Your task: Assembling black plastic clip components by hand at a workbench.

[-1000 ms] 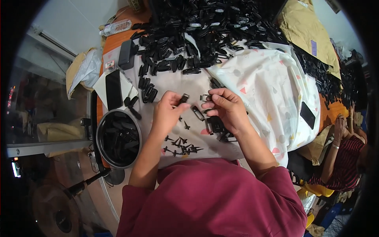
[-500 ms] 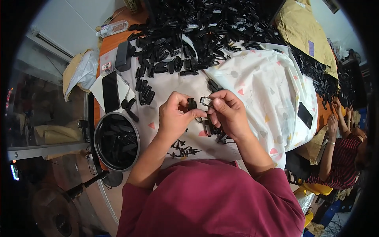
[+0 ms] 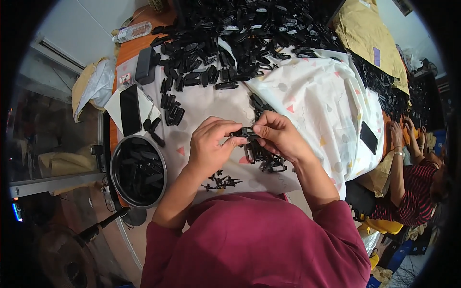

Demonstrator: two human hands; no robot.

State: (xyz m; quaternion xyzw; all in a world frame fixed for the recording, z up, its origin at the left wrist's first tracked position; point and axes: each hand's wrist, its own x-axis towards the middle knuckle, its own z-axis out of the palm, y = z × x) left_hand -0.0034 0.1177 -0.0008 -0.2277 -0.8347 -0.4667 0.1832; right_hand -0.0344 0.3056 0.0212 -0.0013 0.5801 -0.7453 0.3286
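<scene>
- Pinching from both ends, the left hand (image 3: pixel 210 144) and the right hand (image 3: pixel 278 137) share one small black plastic clip (image 3: pixel 245 132); thumb and forefinger of each hand are closed on it, the other fingers curled in.
- The clip sits between the two sets of fingertips, lifted just above the white patterned cloth (image 3: pixel 317 101); its long axis runs roughly left to right across the view, level, one end toward each hand. Which end is its front is too small to tell.
- Directly under the clip, touching the right hand's lower edge, lies a small heap of black clip parts (image 3: pixel 266 158) on the cloth.
- Nearer the person than the clip, a scatter of tiny black pieces (image 3: pixel 221 181) lies on the cloth below the left wrist.
- Left of the clip, off the cloth's edge, stands a round metal pan (image 3: pixel 115 163) holding black parts.
- Beyond the clip, at the far side of the cloth, spreads a large pile of black clips (image 3: pixel 240 33); a short row of them (image 3: pixel 172 108) lies closer, up and to the left.
- A dark phone (image 3: pixel 129 109) lies left of that row; another dark phone (image 3: pixel 369 137) lies on the cloth well to the right of the clip.
- Far right of the clip, another person's hands (image 3: pixel 401 132) work at the table edge.
</scene>
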